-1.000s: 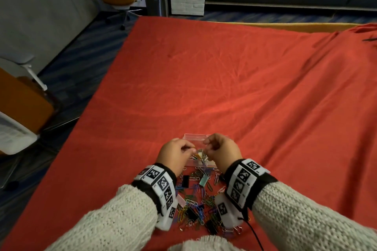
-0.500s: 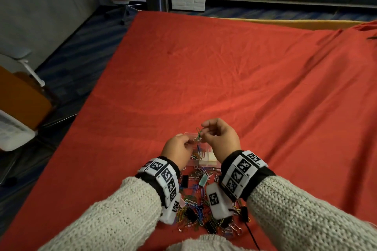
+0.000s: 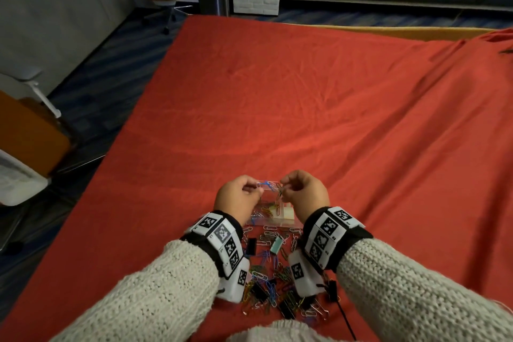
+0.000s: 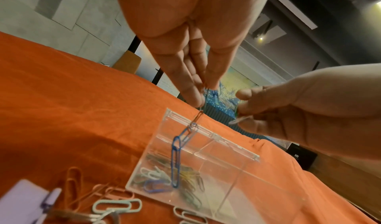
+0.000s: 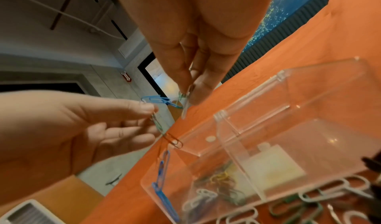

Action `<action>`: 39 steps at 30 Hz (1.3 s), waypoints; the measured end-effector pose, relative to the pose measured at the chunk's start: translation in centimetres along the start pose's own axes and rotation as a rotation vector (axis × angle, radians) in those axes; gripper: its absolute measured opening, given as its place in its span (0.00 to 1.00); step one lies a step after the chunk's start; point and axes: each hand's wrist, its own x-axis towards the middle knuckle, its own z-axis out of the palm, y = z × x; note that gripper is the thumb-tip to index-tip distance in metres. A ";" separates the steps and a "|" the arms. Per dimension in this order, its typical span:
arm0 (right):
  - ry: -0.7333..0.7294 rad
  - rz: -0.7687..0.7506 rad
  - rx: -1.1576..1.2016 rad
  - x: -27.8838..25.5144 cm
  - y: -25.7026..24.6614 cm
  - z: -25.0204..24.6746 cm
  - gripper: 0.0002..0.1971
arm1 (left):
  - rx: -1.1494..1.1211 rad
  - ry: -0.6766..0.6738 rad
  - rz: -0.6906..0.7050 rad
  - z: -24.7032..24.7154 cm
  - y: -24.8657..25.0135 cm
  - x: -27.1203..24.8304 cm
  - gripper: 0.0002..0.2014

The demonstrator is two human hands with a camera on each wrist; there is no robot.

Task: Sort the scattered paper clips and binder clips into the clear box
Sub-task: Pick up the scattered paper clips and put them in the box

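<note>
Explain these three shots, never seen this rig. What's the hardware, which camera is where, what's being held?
No robot: a person wears a head camera plus one camera on each wrist, with marker-printed wristbands. The head view looks down on a red cloth, a clear box and loose clips. Each wrist view looks along its own fingers. The left hand pinches a linked chain of paper clips dangling over the box. The right hand pinches other clips; whether those join the chain is unclear.
</note>
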 end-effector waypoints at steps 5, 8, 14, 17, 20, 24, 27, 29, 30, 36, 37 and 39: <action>-0.115 -0.038 -0.257 -0.1 1.3 0.6 0.12 | 0.056 -0.051 -0.013 0.3 -0.6 -0.2 0.06; -0.136 -0.108 -0.364 -1.0 1.6 0.1 0.13 | 0.099 -0.058 0.030 0.0 -0.9 -0.9 0.06; -0.462 -0.100 -0.724 -4.5 2.9 -1.1 0.06 | 0.332 -0.418 0.121 0.6 -2.3 -4.6 0.05; -0.595 0.002 -0.936 -5.7 4.9 -0.4 0.16 | 0.618 -0.600 0.141 1.6 -3.4 -6.0 0.14; -0.592 -0.023 -1.014 -6.5 6.2 0.4 0.25 | 0.725 -0.581 0.136 2.6 -4.3 -6.7 0.18; -0.626 -0.071 -1.041 -7.0 6.3 0.5 0.17 | 0.712 -0.605 0.124 3.2 -4.3 -7.1 0.09; -0.587 -0.086 -1.034 -7.1 6.3 0.0 0.15 | 0.693 -0.609 0.116 2.9 -4.3 -7.0 0.06; -0.552 -0.095 -0.988 -6.9 6.2 -0.5 0.13 | 0.632 -0.569 0.104 2.4 -4.6 -6.7 0.06; -0.530 -0.085 -0.949 -6.7 6.1 -0.7 0.12 | 0.582 -0.536 0.096 2.1 -4.7 -6.6 0.06; -0.282 -0.054 -0.642 -5.1 3.5 -1.1 0.05 | 0.245 -0.221 0.071 0.1 -3.0 -5.2 0.03; -0.243 -0.054 -0.586 -4.7 3.0 -1.0 0.04 | 0.204 -0.177 0.066 -0.1 -2.6 -4.7 0.03; -0.177 -0.040 -0.478 -3.8 1.9 -0.8 0.03 | 0.142 -0.112 0.050 -0.4 -1.6 -3.7 0.03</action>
